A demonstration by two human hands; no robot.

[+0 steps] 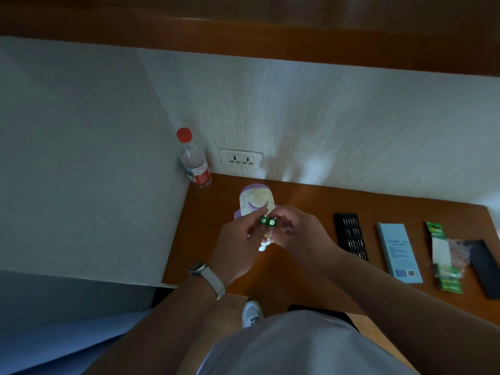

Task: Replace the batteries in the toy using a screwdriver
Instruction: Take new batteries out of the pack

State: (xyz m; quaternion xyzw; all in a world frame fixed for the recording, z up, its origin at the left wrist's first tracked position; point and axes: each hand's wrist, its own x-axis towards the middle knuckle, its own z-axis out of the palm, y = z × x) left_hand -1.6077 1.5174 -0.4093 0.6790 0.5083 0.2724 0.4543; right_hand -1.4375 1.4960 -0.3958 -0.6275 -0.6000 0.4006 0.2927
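One view, from the head. Two green-capped cylindrical batteries (267, 221) pinched side by side above the brown wooden worktop (311, 207): left hand (238, 244) with fingers curled on one, right hand (297, 234) with fingers curled on the other. White-and-lilac plastic toy (255, 201) lying just beyond and partly under both hands. Probably midway: cells out, old or new impossible to tell; cover and screwdriver not visible. Likely left: seating, closing, screwing down. Walls close at left and behind, clear red-capped bottle (194, 161) in the corner; near edge under the wrists; bare wood rightward before the black bit tray (351, 236).
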